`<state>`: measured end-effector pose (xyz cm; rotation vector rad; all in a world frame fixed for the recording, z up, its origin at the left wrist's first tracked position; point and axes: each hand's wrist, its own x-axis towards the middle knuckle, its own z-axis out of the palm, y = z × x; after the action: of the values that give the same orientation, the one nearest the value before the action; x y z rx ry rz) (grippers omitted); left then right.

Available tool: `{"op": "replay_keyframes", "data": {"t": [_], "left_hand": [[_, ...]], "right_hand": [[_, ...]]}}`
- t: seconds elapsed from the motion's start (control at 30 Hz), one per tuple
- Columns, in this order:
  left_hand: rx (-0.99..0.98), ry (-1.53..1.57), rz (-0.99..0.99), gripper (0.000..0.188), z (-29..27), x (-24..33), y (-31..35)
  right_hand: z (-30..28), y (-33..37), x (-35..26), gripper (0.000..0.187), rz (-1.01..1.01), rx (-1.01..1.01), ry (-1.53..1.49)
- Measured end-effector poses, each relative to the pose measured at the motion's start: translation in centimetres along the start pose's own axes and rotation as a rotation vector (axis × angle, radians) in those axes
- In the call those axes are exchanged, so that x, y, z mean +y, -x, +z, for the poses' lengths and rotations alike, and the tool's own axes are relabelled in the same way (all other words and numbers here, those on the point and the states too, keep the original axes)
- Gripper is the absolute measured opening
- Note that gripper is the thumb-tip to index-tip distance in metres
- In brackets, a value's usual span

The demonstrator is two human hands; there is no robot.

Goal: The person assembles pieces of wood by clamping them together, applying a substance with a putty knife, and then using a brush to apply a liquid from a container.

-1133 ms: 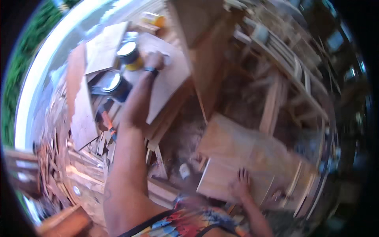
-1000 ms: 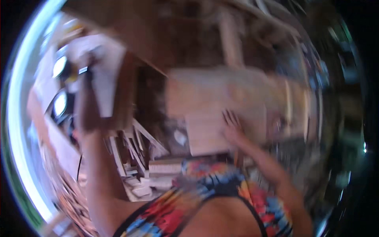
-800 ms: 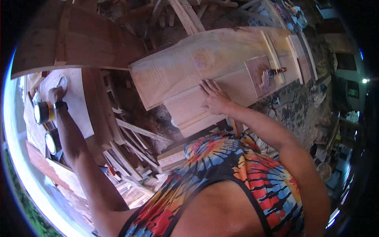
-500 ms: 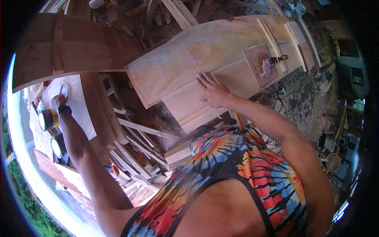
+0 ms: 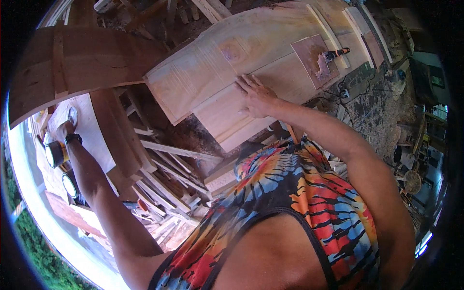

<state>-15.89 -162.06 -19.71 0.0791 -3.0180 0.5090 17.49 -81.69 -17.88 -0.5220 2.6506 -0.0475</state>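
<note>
My right hand point(image 5: 258, 98) lies flat with fingers apart on a wooden panel point(image 5: 217, 63), near the seam between its boards. Further right on the panel, a putty knife point(image 5: 337, 53) with an orange and black handle rests on a thin brown square board point(image 5: 309, 50) smeared with pale putty. Far to the left, my left hand point(image 5: 65, 130), a dark band at its wrist, reaches over a pale sheet point(image 5: 94, 128). Its fingers seem closed at a small round greyish object point(image 5: 73, 115), whose kind I cannot make out.
Two cans point(image 5: 54, 153) point(image 5: 70, 183) stand beside my left forearm. A large brown plywood piece point(image 5: 101, 58) spans the upper left. Loose wood strips point(image 5: 169, 179) pile up below the panel. Narrow battens point(image 5: 328, 35) lie across its right end, and a dark cable point(image 5: 357, 94) trails on the floor.
The whole view has shifted slightly, so the panel and both hands sit a little higher or further left. My right hand stays flat on the panel; my left hand remains by the round object.
</note>
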Motion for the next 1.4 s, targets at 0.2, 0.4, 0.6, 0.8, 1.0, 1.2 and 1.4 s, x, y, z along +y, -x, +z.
{"op": "replay_keyframes", "data": {"t": [0.2,0.4,0.6,0.8,1.0,1.2,1.4], "left_hand": [[0.026,0.046,0.004,0.026,-0.8,0.7,1.9],[0.081,0.105,0.036,0.026,-3.0,1.4,4.7],[0.162,0.199,0.115,0.025,-5.7,3.4,7.3],[0.417,0.173,0.392,0.023,-9.4,3.1,13.7],[0.211,1.014,-0.36,0.025,-13.7,11.7,18.8],[-0.114,1.153,-0.335,0.024,-16.2,18.2,24.7],[0.128,0.718,-0.256,0.019,-21.8,30.9,30.7]], "right_hand": [[0.7,-0.2,0.1,0.096,-0.008,0.007,0.022],[0.3,-0.1,0.1,0.096,-0.011,-0.01,0.042],[0.3,-0.2,-0.2,0.097,-0.008,-0.034,0.06],[0.3,-0.8,-0.2,0.097,-0.049,-0.02,0.057],[-0.2,0.1,-0.6,0.095,-0.027,-0.035,0.031],[0.1,0.1,1.1,0.09,-0.116,0.039,0.031],[-1.4,0.5,3.6,0.086,-0.289,0.03,-0.166]]}}
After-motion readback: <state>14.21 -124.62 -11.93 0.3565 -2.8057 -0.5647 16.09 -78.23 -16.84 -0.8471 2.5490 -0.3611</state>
